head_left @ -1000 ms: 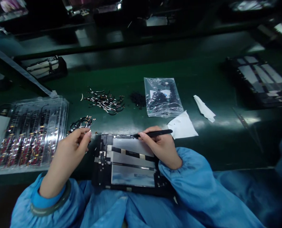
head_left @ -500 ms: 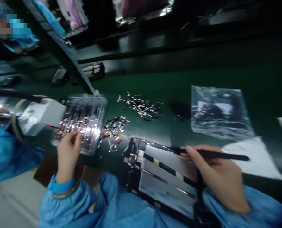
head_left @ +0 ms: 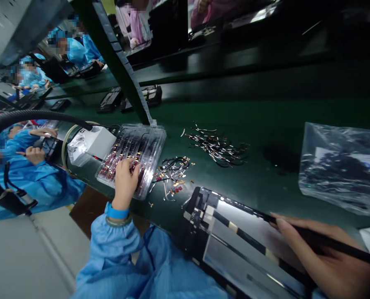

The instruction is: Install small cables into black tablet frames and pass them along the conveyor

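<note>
Green worktop (head_left: 228,114) across view. Tablet (head_left: 222,257), innards exposed, at near edge, partly under right hand (head_left: 331,259). Clear bag (head_left: 343,166) of black parts, far right. Clear plastic tray (head_left: 156,155) of small flex cables, left of tablet. Right-hand grip clenched around black tweezer-like tool (head_left: 337,243), tip near tablet's far edge. Left hand (head_left: 125,180) over tray, fingers bent, cannot tell whether pinching anything in grip. Loose cable heap (head_left: 219,147) beyond tablet; smaller mixed-parts heap (head_left: 172,176) just beside tray.
</note>
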